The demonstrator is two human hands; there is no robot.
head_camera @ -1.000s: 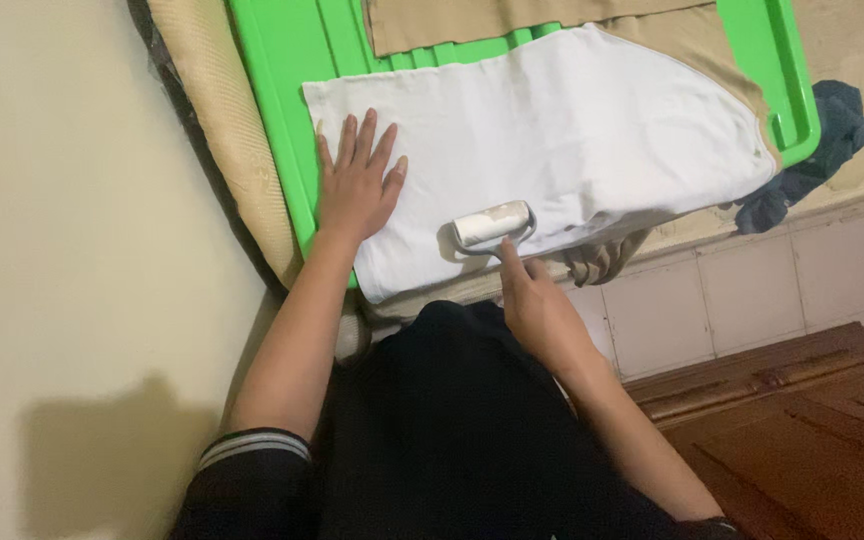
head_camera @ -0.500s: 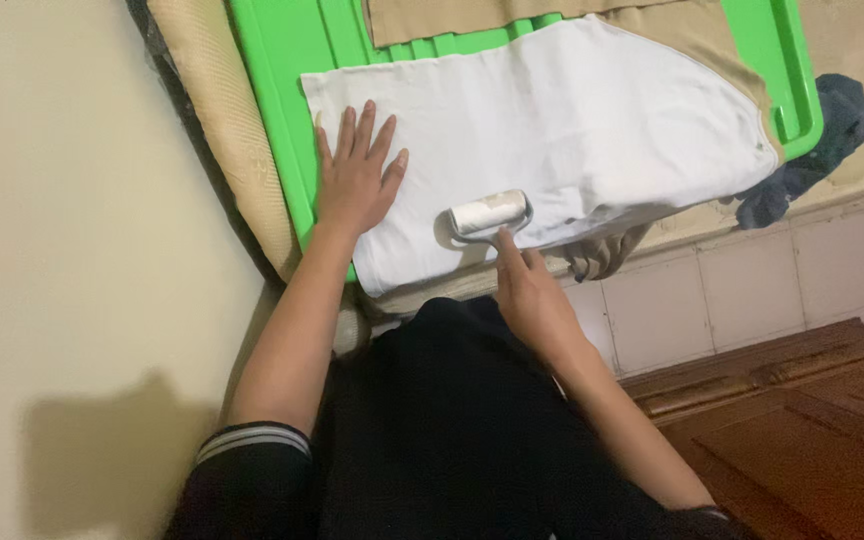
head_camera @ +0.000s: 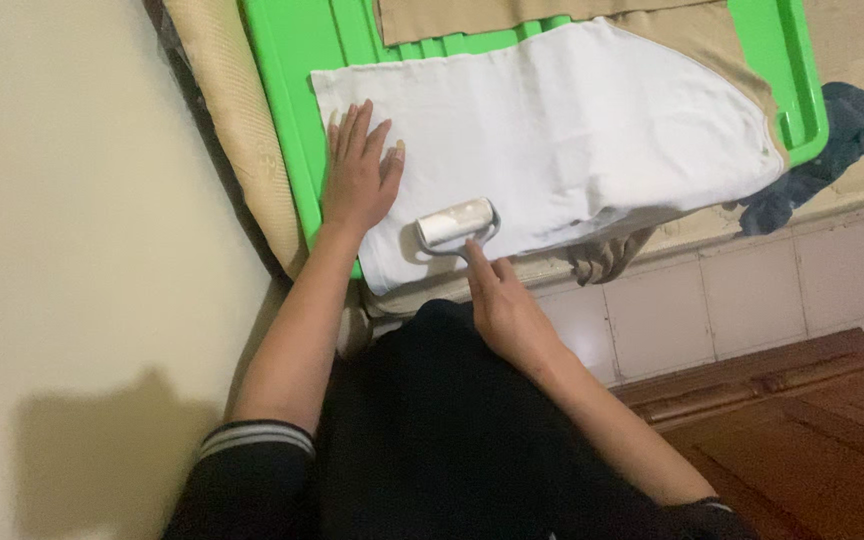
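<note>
A white garment (head_camera: 572, 130) lies flat on a green plastic board (head_camera: 292, 60). My left hand (head_camera: 360, 175) presses flat on the garment's left part, fingers spread. My right hand (head_camera: 502, 305) grips the handle of a lint roller (head_camera: 455, 223), index finger stretched along the handle. The roller's white drum rests on the garment near its front edge, just right of my left hand.
Tan cloth (head_camera: 482, 15) lies under the garment at the board's far side. A dark blue cloth (head_camera: 822, 150) sits off the board's right end. A beige padded edge (head_camera: 232, 130) runs along the cream wall at left. Tiled floor and brown wood lie at right.
The lint roller has moved left along the garment's front edge, toward my left hand. My left hand stays pressed in place.
</note>
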